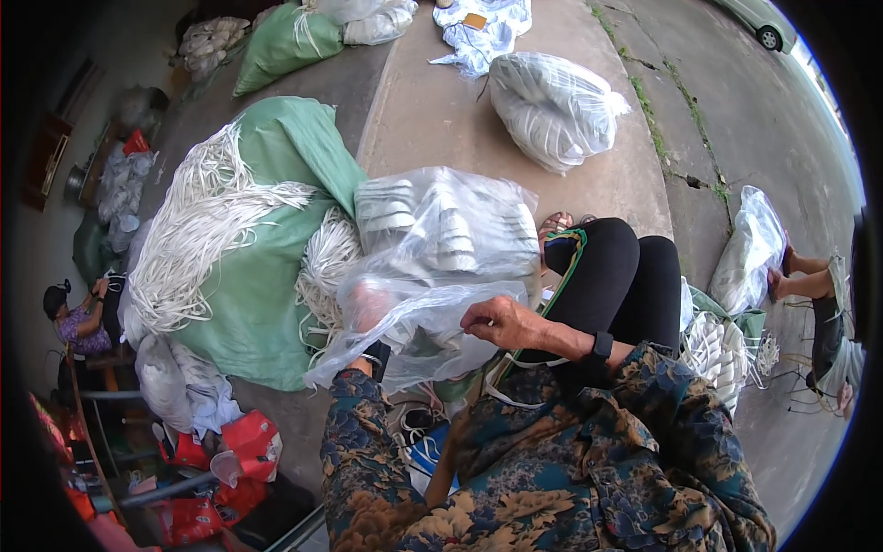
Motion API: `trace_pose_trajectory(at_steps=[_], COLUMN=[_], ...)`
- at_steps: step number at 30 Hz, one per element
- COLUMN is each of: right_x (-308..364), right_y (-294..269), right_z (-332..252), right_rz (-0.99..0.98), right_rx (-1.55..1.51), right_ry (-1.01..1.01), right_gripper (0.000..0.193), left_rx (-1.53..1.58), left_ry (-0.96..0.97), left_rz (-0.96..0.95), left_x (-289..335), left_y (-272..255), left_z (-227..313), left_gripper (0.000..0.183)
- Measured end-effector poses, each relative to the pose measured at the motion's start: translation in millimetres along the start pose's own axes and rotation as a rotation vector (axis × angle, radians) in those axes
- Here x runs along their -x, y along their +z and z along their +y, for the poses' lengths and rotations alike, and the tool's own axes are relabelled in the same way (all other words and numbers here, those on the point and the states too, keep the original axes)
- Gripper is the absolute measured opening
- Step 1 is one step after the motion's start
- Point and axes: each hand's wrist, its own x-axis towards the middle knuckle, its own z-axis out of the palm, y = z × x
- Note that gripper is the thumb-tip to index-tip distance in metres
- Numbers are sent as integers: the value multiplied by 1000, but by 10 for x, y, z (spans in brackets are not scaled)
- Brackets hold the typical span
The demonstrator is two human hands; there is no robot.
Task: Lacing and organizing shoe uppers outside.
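A clear plastic bag [432, 248] lies in front of me with several rows of stacked white pieces inside; their kind cannot be made out. My left hand [372, 304] is under the bag's loose, crumpled film, which blurs its fingers. At the bag's near right side is my right hand [506, 322], its fingers curled together in a pinch. Whatever it may hold is hidden. Left of the bag, a bundle of white cords [326, 262] rests against a large green woven sack [267, 304], with a long heap of white cords [207, 225] draped over it.
A filled clear bag [556, 110] lies farther off on the concrete. Green sack [290, 46] and pale cloth [478, 37] lie at the back. Red packages [248, 446] sit at lower left. One person [87, 317] sits far left; another's legs [809, 281] show at right beside a white bag [750, 253].
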Motion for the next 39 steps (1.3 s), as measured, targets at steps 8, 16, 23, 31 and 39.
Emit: trace_pose_trajectory(at_steps=[8, 16, 23, 31, 39], right_x=[-1, 171, 389, 805, 1218], right_y=[182, 214, -88, -268, -541], right_z=[79, 17, 181, -267, -270], right_rz=[-269, -677, -224, -327, 384], right_rx=[-83, -132, -548, -764, -846], right_ry=[-110, 37, 333, 399, 436], right_gripper=[19, 23, 25, 32, 39], left_rx=[82, 172, 484, 1361, 1458], left_ry=[80, 176, 293, 67, -62], left_rz=[-160, -301, -159, 77, 8], left_x=[371, 974, 776, 726, 1166], left_y=[-141, 941, 669, 656, 708], left_z=[229, 1065, 1144, 1641, 2181], left_gripper=[45, 45, 40, 41, 44])
